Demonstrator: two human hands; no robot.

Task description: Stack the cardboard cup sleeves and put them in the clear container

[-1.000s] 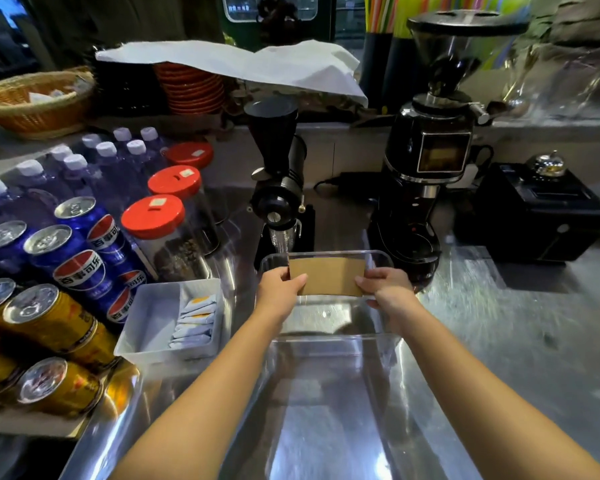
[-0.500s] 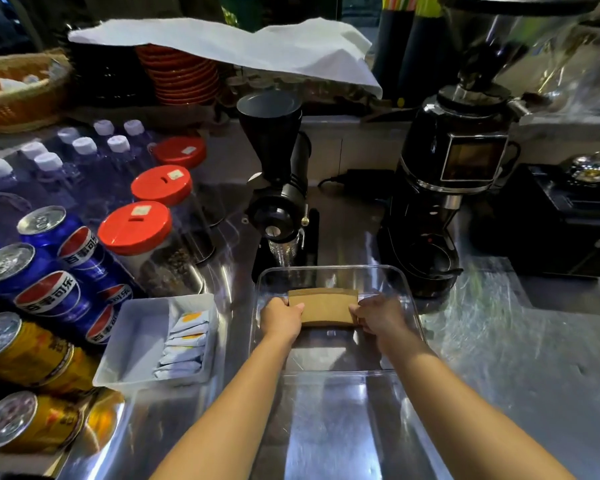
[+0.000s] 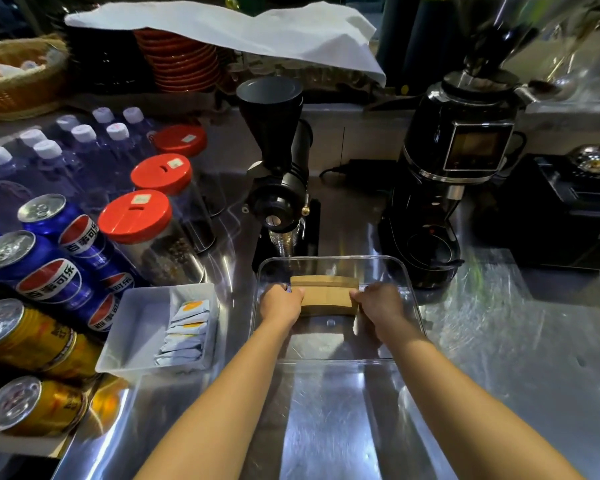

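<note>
A stack of brown cardboard cup sleeves (image 3: 326,296) lies flat inside the clear container (image 3: 408,289) on the steel counter. My left hand (image 3: 280,303) grips the stack's left end and my right hand (image 3: 380,303) grips its right end. Both hands are down inside the container, near its far half. A second brown edge shows just behind the held stack. The stack's underside is hidden, so I cannot tell whether it rests on the container floor.
A small black grinder (image 3: 279,174) stands just behind the container, a larger grinder (image 3: 454,174) to its right. A white tray of sachets (image 3: 142,327) sits at left, beside red-lidded jars (image 3: 136,216), cans (image 3: 49,271) and bottles. A black box (image 3: 568,216) is at far right.
Both hands carried the sleeve stack from above the container's far rim down into it. The stack went from upright, facing me, to lying low and flat.
</note>
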